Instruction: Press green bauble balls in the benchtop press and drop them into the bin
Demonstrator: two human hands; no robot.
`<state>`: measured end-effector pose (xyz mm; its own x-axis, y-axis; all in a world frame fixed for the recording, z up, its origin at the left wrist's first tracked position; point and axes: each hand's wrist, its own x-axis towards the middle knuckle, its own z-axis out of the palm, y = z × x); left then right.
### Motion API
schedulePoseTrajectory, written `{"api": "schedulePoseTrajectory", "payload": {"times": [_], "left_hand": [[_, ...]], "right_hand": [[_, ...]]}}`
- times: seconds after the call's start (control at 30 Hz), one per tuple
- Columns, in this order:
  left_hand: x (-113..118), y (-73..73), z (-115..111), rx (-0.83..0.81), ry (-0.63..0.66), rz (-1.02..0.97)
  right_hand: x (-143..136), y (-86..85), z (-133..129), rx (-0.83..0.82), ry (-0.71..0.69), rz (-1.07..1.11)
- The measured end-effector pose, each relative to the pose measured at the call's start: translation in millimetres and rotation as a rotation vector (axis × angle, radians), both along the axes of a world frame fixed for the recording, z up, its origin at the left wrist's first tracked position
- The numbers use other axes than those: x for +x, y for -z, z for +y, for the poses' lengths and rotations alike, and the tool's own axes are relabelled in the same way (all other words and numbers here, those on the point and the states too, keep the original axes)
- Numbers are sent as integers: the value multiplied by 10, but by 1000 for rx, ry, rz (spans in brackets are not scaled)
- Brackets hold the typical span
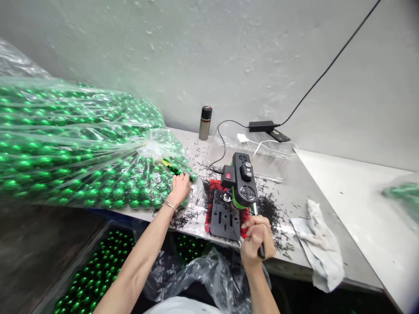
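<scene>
A large clear bag of shiny green balls [98, 187] lies across the left of the table. At its near right edge, my left hand [181, 187] has its fingers bent against an opening in the plastic; whether they hold a ball is hidden. My right hand [258, 240] is wrapped round the handle of a lever [261, 251] that runs up to a black and green machine [244, 179] with a red switch. Below the machine sits a slotted black base plate [225, 220] on a red mat [208, 218]. Small black pieces [268, 209] are scattered around it.
A bottle [205, 123] stands by the wall. Behind the machine are a black power adapter [261, 126], a white plug [242, 138] and cables. A white cloth [319, 248] hangs over the front edge at right. Below the table, a container holds green balls [94, 270] beside crumpled plastic [209, 274].
</scene>
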<state>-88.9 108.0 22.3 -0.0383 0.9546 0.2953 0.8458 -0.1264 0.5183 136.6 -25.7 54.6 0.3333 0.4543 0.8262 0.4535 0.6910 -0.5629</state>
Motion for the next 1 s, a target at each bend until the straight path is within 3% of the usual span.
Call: {"api": "schedulePoseTrajectory", "payload": {"times": [0.07, 0.13, 0.27, 0.37, 0.5, 0.6, 0.7, 1.0], "left_hand": [[-44, -50, -41, -22, 8, -31], [-91, -114, -141, -70, 21, -199], [-79, -204, -480, -275, 118, -965], [80, -187, -733, -452, 142, -1363], [370, -72, -910, -612, 115, -1541], [533, 30, -943, -662, 92, -1530], [632, 107, -950, -666, 125, -1385], [851, 89, -975, -234, 422, -422]], "right_hand": [[-1, 4, 5, 1, -10, -2], [-5, 16, 8, -5, -17, 3], [-24, 18, 5, -6, -11, 32], [-34, -46, -8, -31, 11, 40], [-12, -181, -29, -68, 27, 10], [13, -223, -38, -89, 27, -29], [25, -196, -44, -103, 23, -50], [18, -120, -49, -100, 12, -63]]}}
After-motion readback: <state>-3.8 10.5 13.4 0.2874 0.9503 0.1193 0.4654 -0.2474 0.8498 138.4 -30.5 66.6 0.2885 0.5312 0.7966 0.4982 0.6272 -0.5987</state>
